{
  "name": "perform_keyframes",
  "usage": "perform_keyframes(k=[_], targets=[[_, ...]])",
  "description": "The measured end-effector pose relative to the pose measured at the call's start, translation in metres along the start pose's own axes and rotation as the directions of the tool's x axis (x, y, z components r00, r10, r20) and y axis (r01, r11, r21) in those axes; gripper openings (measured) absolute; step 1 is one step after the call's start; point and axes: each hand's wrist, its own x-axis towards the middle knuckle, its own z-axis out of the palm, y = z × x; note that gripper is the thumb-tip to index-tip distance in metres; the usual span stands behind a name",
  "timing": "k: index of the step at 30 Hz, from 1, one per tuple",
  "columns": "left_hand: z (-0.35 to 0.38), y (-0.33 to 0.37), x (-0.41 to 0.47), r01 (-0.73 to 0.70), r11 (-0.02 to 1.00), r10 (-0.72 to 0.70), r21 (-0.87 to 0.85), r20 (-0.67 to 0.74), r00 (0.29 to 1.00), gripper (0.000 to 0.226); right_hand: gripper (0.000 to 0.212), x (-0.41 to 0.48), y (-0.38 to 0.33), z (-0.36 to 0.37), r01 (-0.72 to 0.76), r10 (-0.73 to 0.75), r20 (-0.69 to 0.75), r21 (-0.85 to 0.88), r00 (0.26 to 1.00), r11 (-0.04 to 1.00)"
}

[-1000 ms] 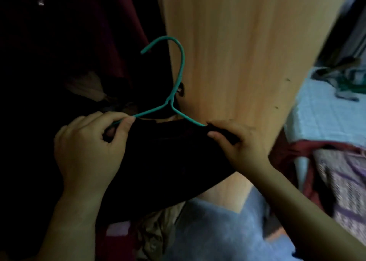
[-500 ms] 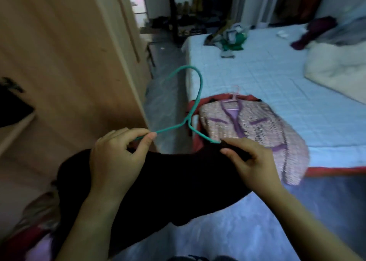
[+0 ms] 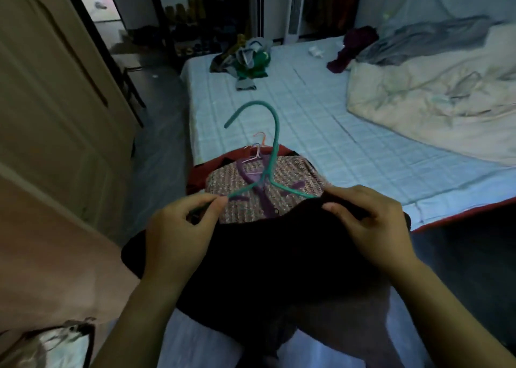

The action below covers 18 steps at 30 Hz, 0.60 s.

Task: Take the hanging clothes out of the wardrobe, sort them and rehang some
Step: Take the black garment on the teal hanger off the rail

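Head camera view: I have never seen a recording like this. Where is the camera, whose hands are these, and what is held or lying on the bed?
There is no machine here. The camera sits on a person's head and looks down, so both hands are that person's own. The left hand pinches one arm of a green hanger. The right hand grips the dark garment on that hanger, at the other shoulder. Beyond them is a bed. On its near edge lies a patterned cardigan on a pink hanger. Farther off lie a pile of clothes and a cream quilt. A wardrobe door stands at the left.
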Motion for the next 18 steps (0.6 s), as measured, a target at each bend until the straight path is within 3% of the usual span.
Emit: perform_keyframes(k=[6,11,18], targets=[[0.039,0.0,0.121,-0.061,0.997,0.059,-0.04,-0.041,0.997,0.026,0.024,0.116,0.025,0.013,0.003,-0.007,-0.096,-0.041,0.995,0.999],[0.061,0.001,0.221,-0.109,0.994,0.108,-0.021,-0.058,0.992,0.019,0.024,0.208,0.049,0.031,0.026,-0.034,-0.159,-0.054,0.987,0.998],[0.122,-0.056,0.302,-0.042,0.99,0.022,0.137,0.146,0.989,0.014,0.024,0.273,0.135,0.084,-0.139,0.148,0.083,-0.111,0.985,0.984]])
